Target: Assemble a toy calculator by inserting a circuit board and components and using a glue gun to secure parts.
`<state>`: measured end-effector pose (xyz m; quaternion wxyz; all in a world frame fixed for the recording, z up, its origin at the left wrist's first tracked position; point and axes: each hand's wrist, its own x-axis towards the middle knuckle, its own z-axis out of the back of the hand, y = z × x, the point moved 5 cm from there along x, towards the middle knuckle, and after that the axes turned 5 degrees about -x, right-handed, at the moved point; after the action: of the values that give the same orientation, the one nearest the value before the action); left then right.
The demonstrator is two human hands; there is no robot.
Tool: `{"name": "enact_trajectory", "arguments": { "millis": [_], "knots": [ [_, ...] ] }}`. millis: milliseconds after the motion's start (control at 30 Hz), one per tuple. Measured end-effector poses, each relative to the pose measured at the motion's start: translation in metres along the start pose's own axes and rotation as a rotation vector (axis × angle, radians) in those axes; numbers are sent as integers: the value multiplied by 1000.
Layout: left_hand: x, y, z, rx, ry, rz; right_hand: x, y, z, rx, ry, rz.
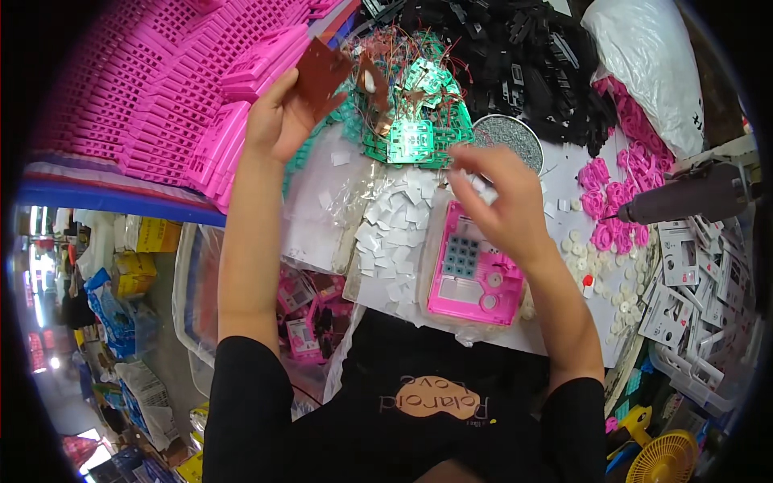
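Note:
A brown circuit board (pixel 324 71) is gripped between the thumb and fingers of my left hand (pixel 282 117), raised at the upper left. Close to it is another brown piece (pixel 375 92) with a small pale part on it; whether the two are joined I cannot tell. My right hand (pixel 503 201) hovers over the upper right of a pink plastic case (pixel 507 304), thumb and forefinger curved and apart, with nothing visible between them. The case lies open side up and carries a grey-blue keypad (pixel 460 256) and round openings. My right hand hides its upper right part.
Green circuit boards with wires (pixel 411 141) are heaped behind the case, beside black plastic parts (pixel 515 56) and a round tray of small grey pieces (pixel 511 133). White squares (pixel 390 233) lie left. An electric screwdriver (pixel 684 197) juts in from the right. Pink cases (pixel 217 145) are stacked left.

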<state>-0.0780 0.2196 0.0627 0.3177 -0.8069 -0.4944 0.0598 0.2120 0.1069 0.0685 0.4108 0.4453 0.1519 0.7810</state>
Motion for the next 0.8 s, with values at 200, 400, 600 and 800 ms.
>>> {"name": "enact_trajectory", "arguments": {
  "millis": [200, 400, 600, 800],
  "knots": [
    [-20, 10, 0, -66, 0, 30, 68, -40, -54, 362, 30, -228],
    [-21, 15, 3, -151, -46, 34, 111, -66, -120, 729, 612, -314],
    [-27, 8, 8, -180, -110, -17, 108, -31, -106, 535, 547, -142],
    [-35, 1, 26, -96, -215, -27, 97, -33, -93, 363, 280, -74]
  ]
}}
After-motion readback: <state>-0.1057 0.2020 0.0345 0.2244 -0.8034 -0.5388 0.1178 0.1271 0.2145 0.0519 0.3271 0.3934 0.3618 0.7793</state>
